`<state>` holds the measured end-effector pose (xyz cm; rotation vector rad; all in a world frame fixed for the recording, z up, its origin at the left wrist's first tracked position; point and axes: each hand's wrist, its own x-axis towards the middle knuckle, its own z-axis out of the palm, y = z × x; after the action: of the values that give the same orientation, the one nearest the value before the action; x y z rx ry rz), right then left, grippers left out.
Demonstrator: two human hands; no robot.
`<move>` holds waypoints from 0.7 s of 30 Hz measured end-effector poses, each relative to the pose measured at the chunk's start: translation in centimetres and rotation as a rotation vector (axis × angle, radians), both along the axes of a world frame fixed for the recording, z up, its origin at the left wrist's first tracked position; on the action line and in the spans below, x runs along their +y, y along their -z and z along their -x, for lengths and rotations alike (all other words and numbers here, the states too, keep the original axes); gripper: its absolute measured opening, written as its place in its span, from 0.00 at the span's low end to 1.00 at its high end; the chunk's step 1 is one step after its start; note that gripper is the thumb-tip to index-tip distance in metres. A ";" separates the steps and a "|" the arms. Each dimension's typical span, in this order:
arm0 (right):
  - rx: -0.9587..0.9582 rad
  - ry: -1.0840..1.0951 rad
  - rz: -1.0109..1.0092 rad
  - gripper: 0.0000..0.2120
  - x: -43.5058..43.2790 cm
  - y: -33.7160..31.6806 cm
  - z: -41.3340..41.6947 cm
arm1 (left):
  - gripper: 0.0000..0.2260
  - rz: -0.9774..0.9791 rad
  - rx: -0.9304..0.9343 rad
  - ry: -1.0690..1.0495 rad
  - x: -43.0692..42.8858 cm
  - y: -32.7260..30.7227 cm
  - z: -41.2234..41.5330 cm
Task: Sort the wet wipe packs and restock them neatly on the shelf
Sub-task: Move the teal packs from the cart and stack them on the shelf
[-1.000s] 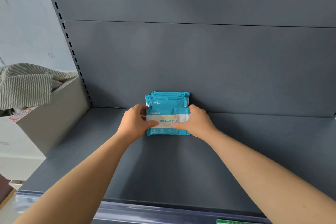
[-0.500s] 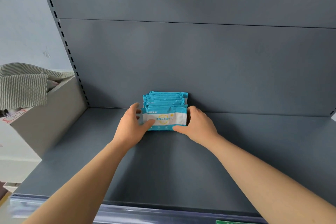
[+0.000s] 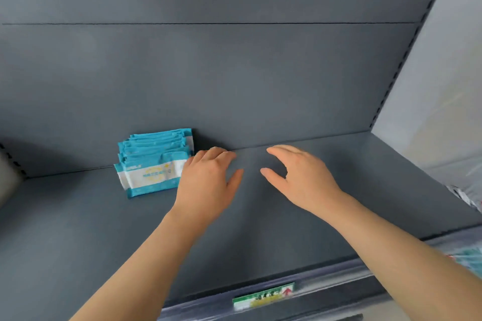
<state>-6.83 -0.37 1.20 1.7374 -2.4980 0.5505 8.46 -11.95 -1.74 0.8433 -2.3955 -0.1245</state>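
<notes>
Perhaps touching the packs (image 3: 154, 164), left hand (image 3: 206, 185) hovers; right hand (image 3: 305, 180) apart.

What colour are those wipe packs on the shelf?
Turquoise blue with a white middle band, seen in the head view: wipe packs.

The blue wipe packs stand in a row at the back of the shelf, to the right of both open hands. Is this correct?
No. The head view shows the wipe packs left of both hands, next to the left hand; the right hand is farther right. The rest holds.
</notes>
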 end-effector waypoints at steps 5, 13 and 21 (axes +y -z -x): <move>0.027 0.136 -0.003 0.24 9.0 0.7 6.3 | 0.15 0.025 -0.017 0.175 7.0 0.6 8.0; 0.023 0.274 0.026 0.23 24.4 2.1 18.9 | 0.14 -0.004 -0.002 0.368 21.0 1.6 23.0; -0.014 0.399 -0.006 0.21 37.5 3.2 32.5 | 0.14 -0.070 0.021 0.479 33.2 3.1 38.3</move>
<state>-39.30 37.18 -1.98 1.1846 -2.7481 0.5208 -29.86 21.27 -4.81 0.2791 -2.5404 -0.4039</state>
